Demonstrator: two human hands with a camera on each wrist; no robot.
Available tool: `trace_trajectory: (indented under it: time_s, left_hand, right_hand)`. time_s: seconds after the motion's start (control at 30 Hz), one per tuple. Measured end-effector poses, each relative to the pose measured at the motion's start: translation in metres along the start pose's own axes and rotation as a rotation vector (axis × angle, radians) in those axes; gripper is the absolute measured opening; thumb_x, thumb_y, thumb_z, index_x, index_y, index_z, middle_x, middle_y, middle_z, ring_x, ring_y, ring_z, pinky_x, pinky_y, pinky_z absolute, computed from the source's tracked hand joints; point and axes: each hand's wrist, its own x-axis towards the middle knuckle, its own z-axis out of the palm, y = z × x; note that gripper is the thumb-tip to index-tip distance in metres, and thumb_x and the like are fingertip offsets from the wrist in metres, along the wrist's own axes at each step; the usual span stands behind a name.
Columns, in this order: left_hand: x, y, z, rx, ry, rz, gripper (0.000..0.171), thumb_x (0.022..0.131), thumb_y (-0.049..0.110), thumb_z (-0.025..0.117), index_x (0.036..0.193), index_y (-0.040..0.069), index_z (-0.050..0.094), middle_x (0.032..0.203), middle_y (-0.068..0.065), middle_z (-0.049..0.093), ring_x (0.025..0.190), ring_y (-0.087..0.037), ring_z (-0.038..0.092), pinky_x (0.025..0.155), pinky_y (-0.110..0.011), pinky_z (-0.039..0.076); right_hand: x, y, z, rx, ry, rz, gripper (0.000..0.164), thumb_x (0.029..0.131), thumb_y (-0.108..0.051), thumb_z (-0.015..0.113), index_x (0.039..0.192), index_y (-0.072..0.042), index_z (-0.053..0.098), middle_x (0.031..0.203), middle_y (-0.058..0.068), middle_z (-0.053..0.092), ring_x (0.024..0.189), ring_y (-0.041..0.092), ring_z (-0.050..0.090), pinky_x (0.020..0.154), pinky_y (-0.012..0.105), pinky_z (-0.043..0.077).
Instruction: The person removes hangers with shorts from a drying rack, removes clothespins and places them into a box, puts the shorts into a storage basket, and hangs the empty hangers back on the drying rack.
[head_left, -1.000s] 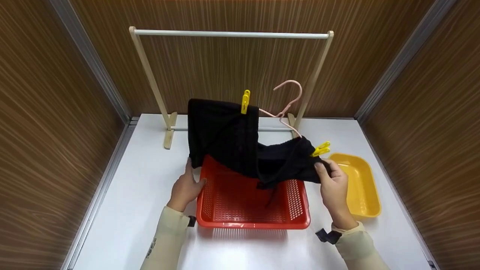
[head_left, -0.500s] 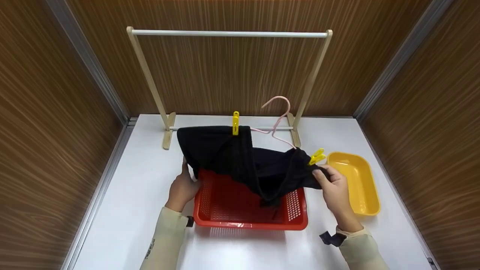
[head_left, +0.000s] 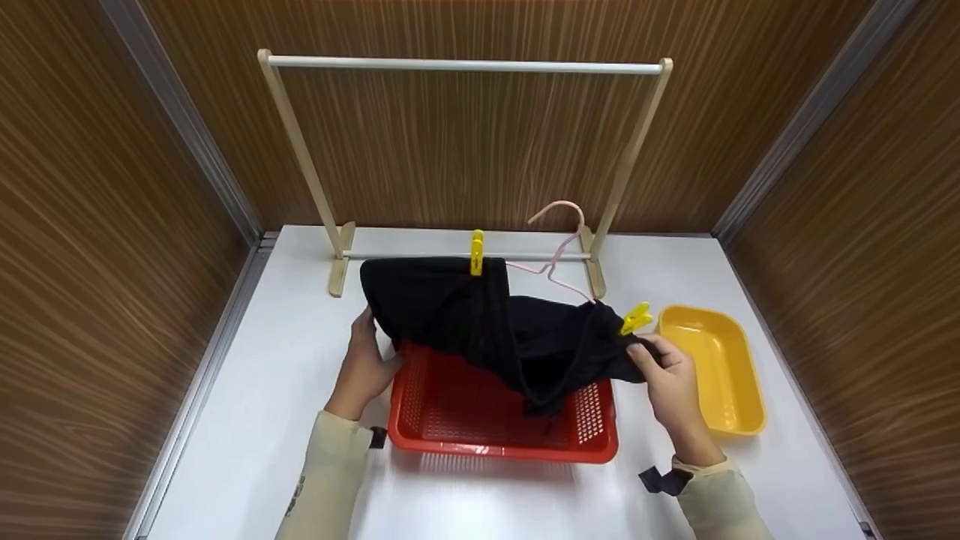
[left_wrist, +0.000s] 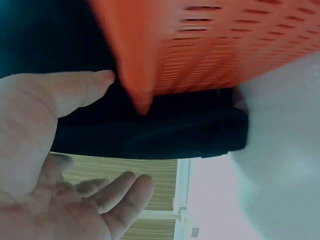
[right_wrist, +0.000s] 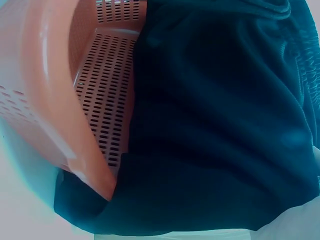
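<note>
Black shorts (head_left: 435,300) with a gathered waist drape over the red basket (head_left: 502,451), spilling past its rim in both wrist views. A pink hanger (head_left: 556,259) runs into the waist, its hook up and leaning right. Two yellow clothespins, a left one (head_left: 476,253) and a right one (head_left: 636,319), grip the fabric. My right hand (head_left: 670,382) pinches the waist's right end just below the right clothespin. At the left, my left hand (head_left: 364,371) has its fingers loosely spread, thumb over the basket's rim beside the black fabric (left_wrist: 150,132); nothing is pinched in it.
Behind the shorts stands a wooden rack with a white top bar (head_left: 465,65) and a lower bar near the table. A yellow tray (head_left: 752,409) sits to the right of the basket. Wood-grain panels (head_left: 840,262) wall in the white table (head_left: 247,390) on three sides.
The shorts, hanger and clothespins have come down toward the basket, mostly in the first half second. My right hand keeps its pinch; my left hand stays at the basket's left side.
</note>
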Motion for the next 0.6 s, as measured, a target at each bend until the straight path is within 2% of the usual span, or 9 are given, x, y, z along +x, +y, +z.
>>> trace_trajectory:
  time_s: [0.17, 0.33, 0.43, 0.53, 0.6]
  left_hand:
    - [0.002, -0.001, 0.001, -0.011, -0.044, -0.006, 0.104, 0.086, 0.011, 0.079, 0.165, 0.006, 0.011, 0.168, -0.021, 0.020, 0.156, -0.036, 0.021, 0.123, -0.049, 0.025]
    - [0.003, -0.002, 0.002, -0.024, 0.001, 0.051, 0.088, 0.091, 0.012, 0.077, 0.163, 0.009, 0.026, 0.163, -0.017, 0.037, 0.153, -0.032, 0.030, 0.123, -0.049, 0.026]
    - [0.004, 0.001, 0.000, -0.039, 0.021, 0.084, 0.073, 0.097, 0.019, 0.072, 0.159, 0.009, 0.036, 0.157, -0.016, 0.045, 0.149, -0.031, 0.038, 0.119, -0.051, 0.032]
    - [0.004, 0.007, -0.002, -0.049, 0.030, 0.084, 0.063, 0.101, 0.023, 0.068, 0.156, 0.007, 0.041, 0.149, -0.016, 0.054, 0.140, -0.032, 0.049, 0.111, -0.053, 0.043]
    - [0.004, 0.010, -0.003, -0.059, 0.043, 0.081, 0.058, 0.102, 0.022, 0.066, 0.154, 0.007, 0.044, 0.142, -0.015, 0.059, 0.132, -0.030, 0.056, 0.105, -0.050, 0.047]
  right_hand:
    - [-0.001, 0.003, -0.003, 0.022, 0.010, -0.017, 0.009, 0.098, 0.006, 0.063, 0.097, 0.006, 0.072, 0.085, -0.004, 0.072, 0.075, 0.005, 0.065, 0.068, 0.019, 0.054]
    - [-0.002, 0.007, -0.006, 0.048, 0.014, -0.054, 0.011, 0.098, 0.008, 0.061, 0.097, 0.006, 0.072, 0.086, -0.004, 0.073, 0.077, 0.006, 0.066, 0.071, 0.019, 0.055]
    - [-0.002, 0.009, -0.007, 0.054, 0.024, -0.076, 0.011, 0.097, 0.010, 0.061, 0.098, 0.008, 0.071, 0.086, -0.004, 0.073, 0.077, 0.006, 0.065, 0.073, 0.019, 0.055]
    - [-0.002, 0.009, -0.006, 0.058, 0.045, -0.092, 0.011, 0.096, 0.010, 0.061, 0.097, 0.008, 0.071, 0.086, -0.004, 0.073, 0.077, 0.006, 0.065, 0.073, 0.019, 0.055]
    - [-0.001, 0.008, -0.006, 0.065, 0.062, -0.105, 0.011, 0.096, 0.011, 0.061, 0.096, 0.007, 0.072, 0.086, -0.003, 0.073, 0.077, 0.006, 0.066, 0.072, 0.019, 0.055]
